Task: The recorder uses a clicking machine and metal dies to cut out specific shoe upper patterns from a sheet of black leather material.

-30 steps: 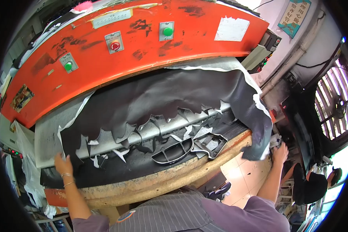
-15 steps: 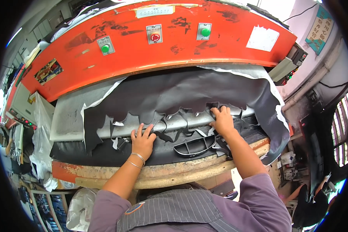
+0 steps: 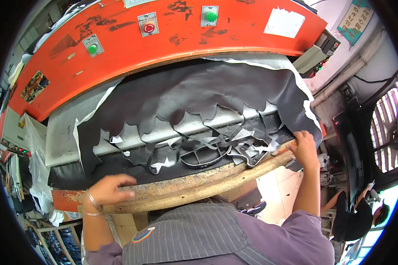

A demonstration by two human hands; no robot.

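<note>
A large black leather-like sheet (image 3: 181, 92) with a pale backing edge lies across the machine bed, its near edge cut into scallops and points. My left hand (image 3: 115, 191) hovers over the worn wooden front rail (image 3: 163, 191), fingers spread and nothing in them. At the rail's right end, my right hand (image 3: 304, 149) has its fingers bent on the sheet's right edge; part of the grip is hidden. A curved black cutting die (image 3: 204, 157) with inner dividers sits near the rail. Around it lie several black and pale offcuts (image 3: 163, 165).
Behind the sheet stands the orange machine beam (image 3: 132, 39) with green buttons and a red button (image 3: 149, 28). A clear plastic bag (image 3: 37, 154) hangs at the left. Another person (image 3: 353, 221) in dark clothes is at the far right.
My left hand has pulled back leftward off the scraps. My right hand has moved right to the sheet's edge. Scraps now lie gathered beside the die, and the view has shifted.
</note>
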